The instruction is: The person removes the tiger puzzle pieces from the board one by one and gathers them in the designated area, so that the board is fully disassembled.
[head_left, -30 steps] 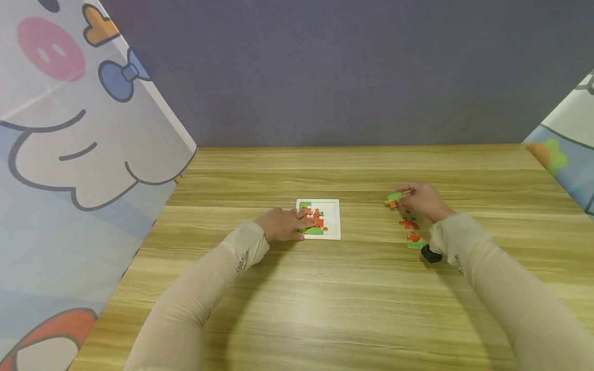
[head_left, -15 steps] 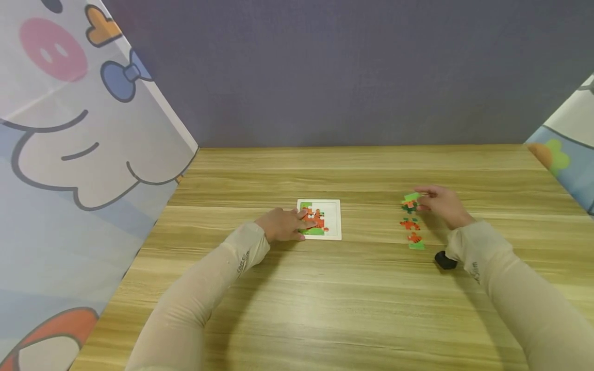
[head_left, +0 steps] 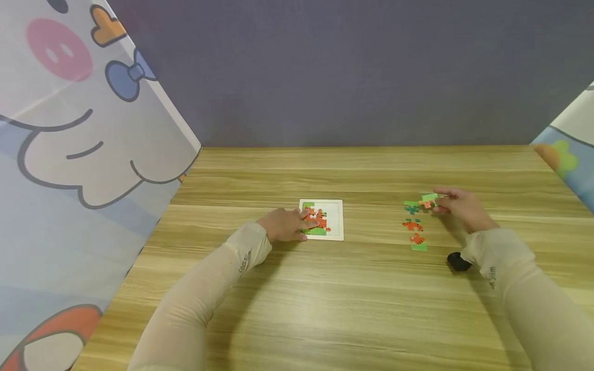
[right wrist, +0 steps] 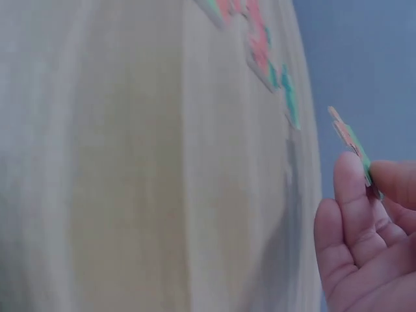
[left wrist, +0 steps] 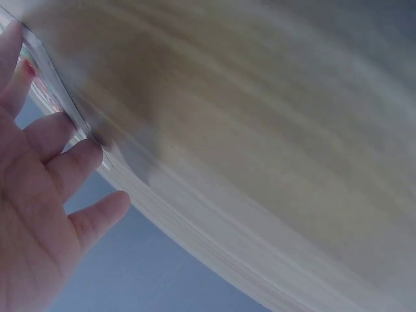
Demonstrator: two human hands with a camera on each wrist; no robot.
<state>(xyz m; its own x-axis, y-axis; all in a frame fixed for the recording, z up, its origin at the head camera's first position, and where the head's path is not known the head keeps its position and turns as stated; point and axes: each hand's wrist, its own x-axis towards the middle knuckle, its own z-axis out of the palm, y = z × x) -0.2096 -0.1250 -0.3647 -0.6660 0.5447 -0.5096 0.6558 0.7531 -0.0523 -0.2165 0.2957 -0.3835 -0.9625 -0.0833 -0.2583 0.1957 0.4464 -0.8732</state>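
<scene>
My left hand (head_left: 284, 225) lies with spread fingers on the left part of a white-framed jigsaw puzzle (head_left: 335, 221). Its assembled part shows an orange animal on green, partly covered by the fingers; a pale area shows on the right. Held above the table, a green and orange puzzle piece (head_left: 428, 200) is pinched by my right hand (head_left: 467, 210). In the right wrist view, thumb and fingertips grip that piece (right wrist: 354, 144) by its edge. Left of this hand are a green piece (head_left: 411, 207), an orange piece (head_left: 412, 226) and an orange-green piece (head_left: 418, 243).
The wooden table (head_left: 362, 299) runs back to a dark grey panel (head_left: 352, 77). Cartoon-printed walls stand at the left (head_left: 93, 154) and the right. A black object (head_left: 458, 262) is at the right sleeve's cuff, above the table.
My right hand has moved rightward with the pinched puzzle piece, past the column of loose pieces, uncovering the top green one. The left hand stays on the puzzle.
</scene>
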